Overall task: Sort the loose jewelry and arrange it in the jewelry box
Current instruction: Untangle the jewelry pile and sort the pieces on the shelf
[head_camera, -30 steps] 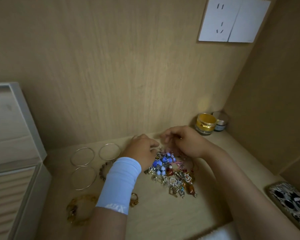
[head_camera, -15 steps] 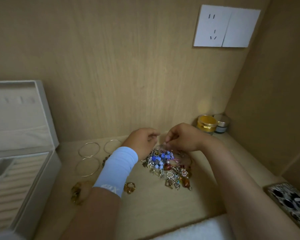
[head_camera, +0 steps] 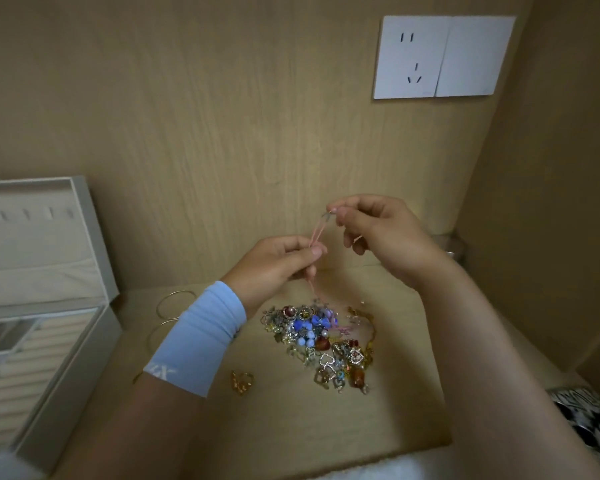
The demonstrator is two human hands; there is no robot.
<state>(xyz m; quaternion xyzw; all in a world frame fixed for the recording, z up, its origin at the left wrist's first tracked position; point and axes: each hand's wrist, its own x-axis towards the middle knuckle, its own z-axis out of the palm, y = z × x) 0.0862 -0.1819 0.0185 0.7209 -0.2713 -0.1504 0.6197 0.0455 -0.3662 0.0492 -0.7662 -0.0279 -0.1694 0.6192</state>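
Both hands risen above jewelry pile [head_camera: 316, 329], left hand [head_camera: 274, 266] and right hand [head_camera: 378, 233] pinching pink cord [head_camera: 318, 229], span slanting up-right

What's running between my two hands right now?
A pink cord, pinched by the left hand and right hand, trailing down to the jewelry pile; head view.

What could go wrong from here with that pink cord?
1. The cord, pinched by the left hand and right hand, seems to run down into the pile. Pulling up may drag tangled pieces along and scatter them.
2. It looks thin, so a hard tug against the tangle could snap it.
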